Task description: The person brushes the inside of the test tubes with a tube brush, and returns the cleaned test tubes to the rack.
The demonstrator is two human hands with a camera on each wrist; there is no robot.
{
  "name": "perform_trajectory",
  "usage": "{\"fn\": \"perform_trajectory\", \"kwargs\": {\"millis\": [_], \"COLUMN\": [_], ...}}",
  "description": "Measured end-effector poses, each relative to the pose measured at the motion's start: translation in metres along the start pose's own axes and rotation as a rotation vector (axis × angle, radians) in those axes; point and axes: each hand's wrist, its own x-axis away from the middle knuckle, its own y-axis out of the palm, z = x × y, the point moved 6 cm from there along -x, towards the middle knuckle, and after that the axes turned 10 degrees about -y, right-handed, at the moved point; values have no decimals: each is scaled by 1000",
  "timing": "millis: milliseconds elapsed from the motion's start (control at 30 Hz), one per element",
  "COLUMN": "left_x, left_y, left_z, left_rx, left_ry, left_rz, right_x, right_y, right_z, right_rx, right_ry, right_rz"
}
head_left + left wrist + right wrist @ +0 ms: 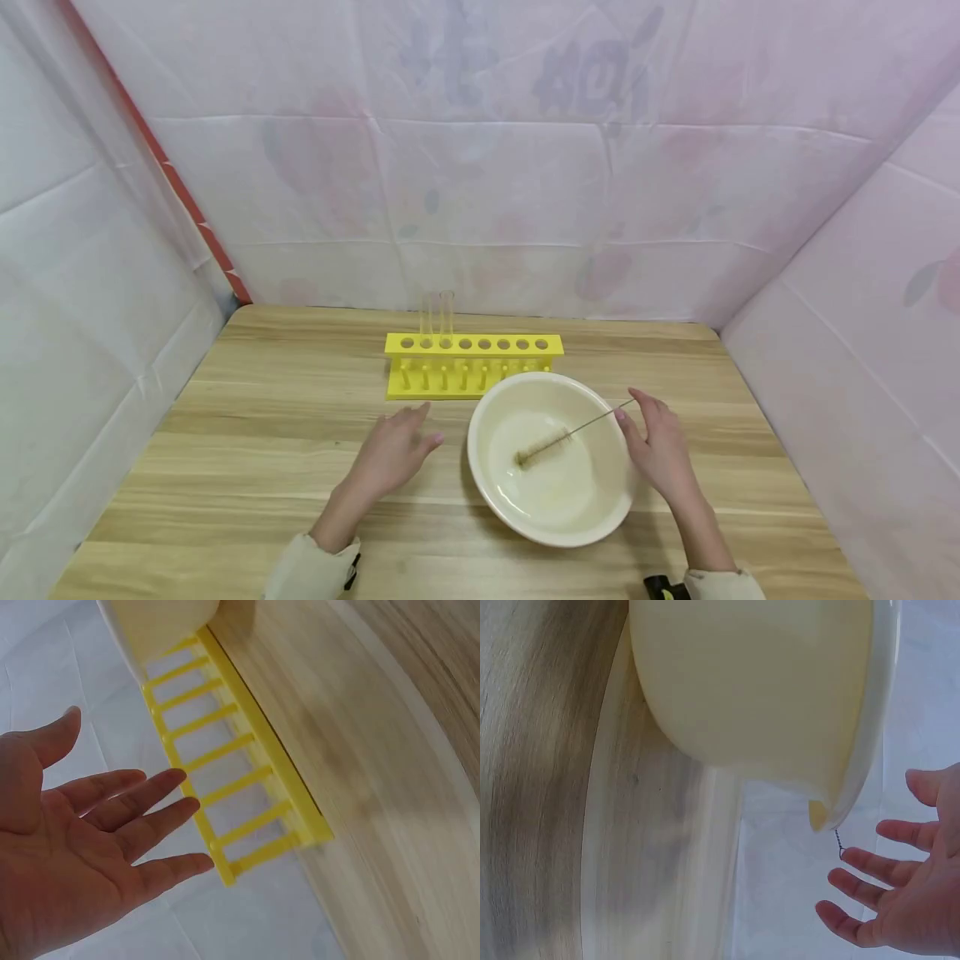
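A cream basin (498, 500) stands on the table, and a test tube brush (547, 448) leans in it with its bristles down and its wire handle over the right rim. My right hand (663, 450) is beside that rim, fingers spread, close to the handle's looped end (841, 853); whether a fingertip touches the loop I cannot tell. My left hand (392, 450) hovers left of the basin, palm bare and fingers extended in the left wrist view. Behind the hands is a yellow test tube rack (502, 343), with two clear test tubes (447, 312) upright toward its left end.
The wood-grain table (247, 433) is enclosed by pale sheets at the back (487, 183) and both sides. The basin overlaps the front right part of the rack from the head camera. A red strip (180, 187) runs down the left back corner.
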Motion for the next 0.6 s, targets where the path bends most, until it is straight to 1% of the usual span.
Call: {"fn": "perform_trajectory", "kwargs": {"millis": [167, 300, 400, 533, 600], "left_x": [-2, -2, -2, -2, -2], "left_y": [15, 25, 32, 39, 42], "left_z": [9, 13, 16, 18, 19], "left_rx": [81, 109, 133, 198, 220], "left_ry": [30, 62, 81, 82, 84], "left_rz": [-71, -111, -141, -185, -195], "right_x": [-1, -3, -4, -6, -6], "right_y": [-1, -2, -3, -2, -2], "right_z": [8, 13, 18, 27, 30], "right_rx": [-19, -23, -21, -27, -26], "right_ry": [25, 44, 63, 82, 87], "right_rz": [23, 38, 25, 17, 23]}}
